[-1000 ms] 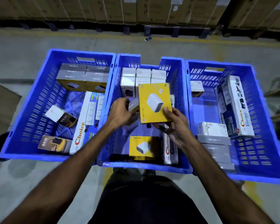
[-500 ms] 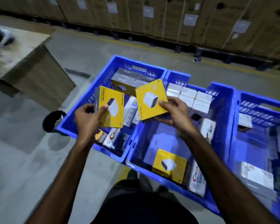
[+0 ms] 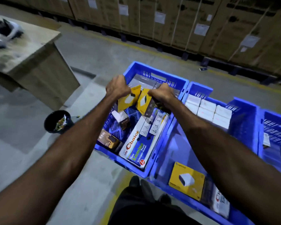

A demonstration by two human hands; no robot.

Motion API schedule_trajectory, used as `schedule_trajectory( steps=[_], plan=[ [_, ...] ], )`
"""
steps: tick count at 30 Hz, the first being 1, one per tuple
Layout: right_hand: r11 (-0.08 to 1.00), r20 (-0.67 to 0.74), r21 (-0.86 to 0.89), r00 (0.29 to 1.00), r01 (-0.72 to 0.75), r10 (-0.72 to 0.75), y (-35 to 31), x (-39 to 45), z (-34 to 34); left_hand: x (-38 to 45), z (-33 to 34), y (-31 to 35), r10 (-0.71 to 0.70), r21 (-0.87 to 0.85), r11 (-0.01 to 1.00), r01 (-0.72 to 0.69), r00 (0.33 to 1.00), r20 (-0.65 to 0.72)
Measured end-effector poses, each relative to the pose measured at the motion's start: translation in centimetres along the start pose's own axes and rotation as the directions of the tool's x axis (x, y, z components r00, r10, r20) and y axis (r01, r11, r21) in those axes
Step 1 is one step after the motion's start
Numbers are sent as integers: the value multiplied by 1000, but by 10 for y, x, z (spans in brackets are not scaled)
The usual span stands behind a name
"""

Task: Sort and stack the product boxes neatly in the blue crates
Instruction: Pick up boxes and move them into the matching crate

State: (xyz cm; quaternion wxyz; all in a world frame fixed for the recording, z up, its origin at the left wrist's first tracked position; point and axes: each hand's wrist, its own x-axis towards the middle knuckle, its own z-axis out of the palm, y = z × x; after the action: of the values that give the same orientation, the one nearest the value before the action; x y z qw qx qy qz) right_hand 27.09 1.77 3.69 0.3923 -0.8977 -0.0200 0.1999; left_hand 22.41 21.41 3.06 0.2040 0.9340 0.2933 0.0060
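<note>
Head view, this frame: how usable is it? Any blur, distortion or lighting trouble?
Head view: motion blur smears the desk at left and the cartons behind; both hands and their yellow boxes are soft. Wide-angle bending curves the crates. Light is dim, with a blue cast inside the crates; the Choice box print stays readable.

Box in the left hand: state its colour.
Yellow, with a white product picture; the box in the left hand shows in the head view.
</note>
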Motion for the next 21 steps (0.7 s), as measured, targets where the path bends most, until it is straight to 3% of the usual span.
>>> schedule_trajectory(
  steps=[3,6,13,16,21],
  plan=[
    [987,-11,162,1000,12,-10,7,29,27,15,6,-7,69,-42,997,-70,997,-32],
    [933,-110,355,994,67,-30,10,33,38,14,13,-19,118,-192,971,-142,985,-128],
    [959,-58,259,993,117,-106,51,-13,30,-50,23,-38,195,-285,917,-279,937,-290],
    [964,-35,209,986,167,-163,73,-32,26,-93,32,-48,238,-371,875,-311,944,-230],
    [946,-59,122,954,300,-295,89,-80,13,-145,58,-65,252,-464,859,-217,968,13]
  ],
)
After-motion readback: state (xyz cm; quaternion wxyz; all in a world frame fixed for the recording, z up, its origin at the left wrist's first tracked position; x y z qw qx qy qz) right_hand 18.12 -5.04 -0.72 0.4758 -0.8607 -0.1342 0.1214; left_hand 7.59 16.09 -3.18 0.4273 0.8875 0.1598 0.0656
